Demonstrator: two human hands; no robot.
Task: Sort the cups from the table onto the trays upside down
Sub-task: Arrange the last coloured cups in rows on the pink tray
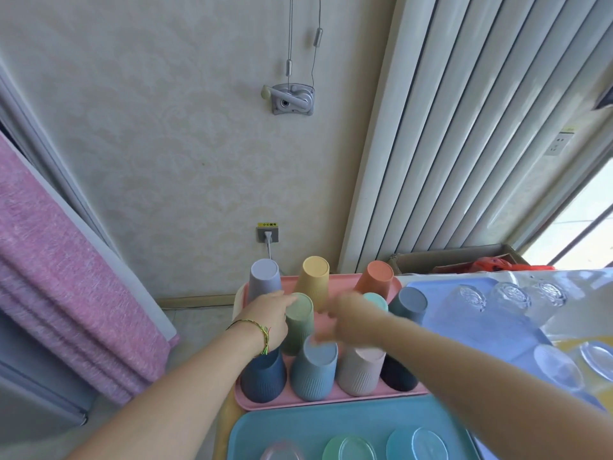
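A pink tray (335,395) holds several plastic cups, all upside down: lilac (264,277), yellow (314,277), orange (374,277), green (299,323), teal (376,298), slate blue (409,302), dark blue (263,376), grey-blue (313,370), pale pink (360,371) and a black one (396,376). My left hand (268,318) grips the green cup from its left side. My right hand (345,318) is blurred, just right of the green cup and above the grey-blue one; its fingers look curled, and no cup shows in them.
A light blue tray (471,323) on the right carries upturned clear glass cups (507,297). A teal tray (298,426) in front holds translucent cups (348,448). A cardboard box (447,258) stands behind, pink fabric (66,277) hangs left, and a wall socket (267,234) is beyond.
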